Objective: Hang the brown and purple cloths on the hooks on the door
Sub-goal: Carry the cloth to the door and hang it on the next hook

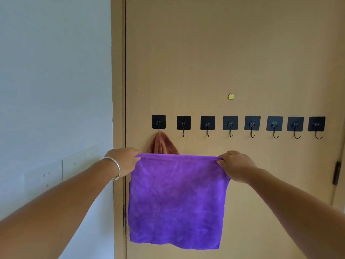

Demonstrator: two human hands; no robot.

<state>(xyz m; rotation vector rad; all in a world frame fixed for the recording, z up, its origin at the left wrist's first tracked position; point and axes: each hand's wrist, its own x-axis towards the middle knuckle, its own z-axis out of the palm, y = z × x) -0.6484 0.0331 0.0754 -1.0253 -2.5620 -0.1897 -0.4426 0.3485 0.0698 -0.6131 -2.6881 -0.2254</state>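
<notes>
A small brass disc, a dark hinge, and wall sockets.

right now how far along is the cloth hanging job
About halfway. Done: the brown cloth hangs from the leftmost hook on the door. In hand: the purple cloth is stretched flat by its top corners between the left hand and right hand, below the hook row. Left: getting it onto one of the seven free hooks, such as the second hook.
</notes>
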